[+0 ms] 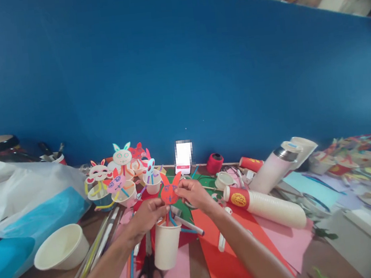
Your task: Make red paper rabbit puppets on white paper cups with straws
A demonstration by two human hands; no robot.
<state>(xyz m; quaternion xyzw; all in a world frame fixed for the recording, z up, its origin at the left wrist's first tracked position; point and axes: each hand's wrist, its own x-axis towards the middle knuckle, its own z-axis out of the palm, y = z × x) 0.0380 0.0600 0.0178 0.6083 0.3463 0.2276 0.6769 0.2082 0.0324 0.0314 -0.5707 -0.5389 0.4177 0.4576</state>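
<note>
A red-orange paper rabbit head [169, 194] with pointed ears and a drawn face is between my two hands. My right hand [195, 194] pinches its right edge just below the ear. At the lower left edge, my left hand [149, 216] is closed on it with thumb and fingers. Directly beneath stands a white paper cup [167, 247] with blue and orange strips coming out of its top. How the head joins these strips is hard to make out. Black-handled scissors [148, 271] lie left of the cup, and a white marker [190, 225] lies to its right.
Several finished paper animals in cups, including a white rabbit [122, 156], stand behind my left hand. A white bowl [61, 248] sits at left. Stacked paper cups [268, 203] and a thermos [275, 169] lie right. A lit phone [184, 157] leans against the blue partition [178, 69].
</note>
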